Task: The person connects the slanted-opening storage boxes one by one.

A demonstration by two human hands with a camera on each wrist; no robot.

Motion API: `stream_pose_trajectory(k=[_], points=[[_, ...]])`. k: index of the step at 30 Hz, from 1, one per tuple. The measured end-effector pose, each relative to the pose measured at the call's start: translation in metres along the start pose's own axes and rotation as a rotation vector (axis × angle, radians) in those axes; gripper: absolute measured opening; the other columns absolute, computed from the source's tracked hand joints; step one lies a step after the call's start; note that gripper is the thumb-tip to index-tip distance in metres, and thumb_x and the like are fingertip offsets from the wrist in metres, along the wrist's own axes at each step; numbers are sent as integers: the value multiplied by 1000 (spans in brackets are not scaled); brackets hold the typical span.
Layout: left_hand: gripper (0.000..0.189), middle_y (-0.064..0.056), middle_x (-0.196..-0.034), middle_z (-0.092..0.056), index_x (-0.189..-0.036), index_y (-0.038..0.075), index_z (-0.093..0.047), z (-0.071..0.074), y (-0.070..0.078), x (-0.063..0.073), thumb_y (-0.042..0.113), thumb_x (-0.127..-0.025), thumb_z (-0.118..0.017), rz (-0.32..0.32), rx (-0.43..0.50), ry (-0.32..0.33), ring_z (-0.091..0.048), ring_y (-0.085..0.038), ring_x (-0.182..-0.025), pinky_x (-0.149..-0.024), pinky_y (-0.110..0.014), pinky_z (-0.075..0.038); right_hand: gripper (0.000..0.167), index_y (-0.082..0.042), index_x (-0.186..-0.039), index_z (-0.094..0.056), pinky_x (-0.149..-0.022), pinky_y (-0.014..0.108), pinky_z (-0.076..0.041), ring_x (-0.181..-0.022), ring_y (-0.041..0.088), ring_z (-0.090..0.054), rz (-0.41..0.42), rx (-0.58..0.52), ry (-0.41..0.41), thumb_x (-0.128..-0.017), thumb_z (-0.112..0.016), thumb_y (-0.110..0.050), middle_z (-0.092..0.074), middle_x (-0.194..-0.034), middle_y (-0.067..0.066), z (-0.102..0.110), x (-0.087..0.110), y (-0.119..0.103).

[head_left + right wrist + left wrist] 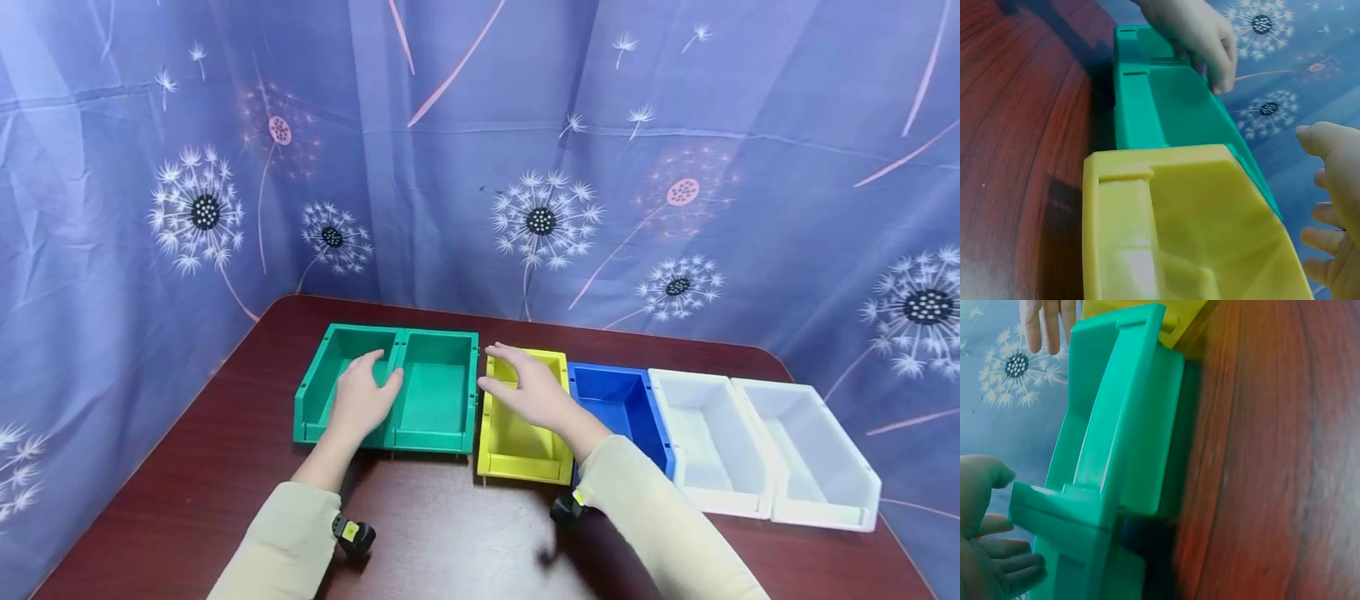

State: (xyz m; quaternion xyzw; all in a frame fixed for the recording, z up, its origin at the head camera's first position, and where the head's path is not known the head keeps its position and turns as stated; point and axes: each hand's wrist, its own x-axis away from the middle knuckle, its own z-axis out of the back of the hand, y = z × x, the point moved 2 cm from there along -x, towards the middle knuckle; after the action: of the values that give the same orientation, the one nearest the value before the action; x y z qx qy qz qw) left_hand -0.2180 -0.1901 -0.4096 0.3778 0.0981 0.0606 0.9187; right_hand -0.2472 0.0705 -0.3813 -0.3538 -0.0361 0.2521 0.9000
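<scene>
Two green bins [433,440] stand side by side, and my left hand [365,393] hovers over them near their shared wall, thumb spread from the fingers and nothing held. A yellow bin [525,468] stands just to their right. Above it is my right hand [534,390], fingers apart and pointing left, also holding nothing. In the left wrist view the left hand [991,537] shows beside the green bin's front corner. The right wrist view has the right hand [1338,206] beside the yellow bin [1122,212], with the green bin [1138,112] beyond.
A blue bin [660,429] comes after the yellow one, partly hidden by the right forearm. Two white bins [825,512] end the row on the right. The dark red wooden table [450,533] backs onto a blue dandelion-print curtain [450,208].
</scene>
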Motion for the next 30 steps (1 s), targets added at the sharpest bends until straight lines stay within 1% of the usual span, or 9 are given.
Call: stream_pose_trajectory(k=[3,9,13,17,22,26,30], points=[[57,-21,-140,-46,-139,3,-43,-4,1,0,34,-93,-54,18,1,-11,-43,-39,-129,-100,-55,-42,62,-17,-142,-43,-110,52,-32,-139,28,-35,-14,-8,25,-91,-54,-50,-37,-151,5,8,8,6],[51,-22,-136,-51,-138,1,-46,-9,4,0,27,-94,-52,29,12,-13,-48,-38,-124,-97,-52,-46,64,-20,-142,-42,-103,54,-40,-132,29,-43,-75,-23,60,-90,-54,-54,-45,-145,5,28,28,18],[50,-22,-135,-52,-137,1,-47,-8,6,0,25,-94,-52,27,21,-14,-49,-37,-124,-96,-51,-47,65,-20,-143,-41,-102,53,-42,-131,31,-45,-134,-47,55,-89,-54,-55,-45,-145,6,42,42,22],[49,-23,-134,-53,-136,0,-47,-5,6,0,22,-93,-53,22,21,-5,-50,-39,-122,-94,-52,-47,63,-17,-143,-40,-100,52,-44,-129,34,-47,-187,-73,24,-91,-53,-51,-44,-145,13,51,53,24],[48,-23,-133,-54,-135,-1,-48,0,2,0,21,-92,-53,32,17,12,-51,-39,-121,-94,-52,-47,59,-15,-143,-41,-100,50,-45,-125,34,-50,-256,-123,-15,-94,-51,-47,-47,-141,18,55,60,23],[49,-22,-134,-53,-137,1,-47,2,-1,-1,22,-93,-53,48,21,-4,-50,-38,-123,-95,-51,-47,59,-13,-142,-42,-97,49,-46,-121,32,-53,-302,-162,-21,-94,-51,-46,-48,-139,18,59,63,19],[50,-23,-134,-52,-138,1,-46,3,-3,0,22,-93,-52,65,22,-13,-50,-39,-123,-95,-51,-47,57,-12,-141,-42,-97,47,-48,-121,34,-52,-356,-233,-27,-95,-51,-44,-47,-140,18,62,64,16]])
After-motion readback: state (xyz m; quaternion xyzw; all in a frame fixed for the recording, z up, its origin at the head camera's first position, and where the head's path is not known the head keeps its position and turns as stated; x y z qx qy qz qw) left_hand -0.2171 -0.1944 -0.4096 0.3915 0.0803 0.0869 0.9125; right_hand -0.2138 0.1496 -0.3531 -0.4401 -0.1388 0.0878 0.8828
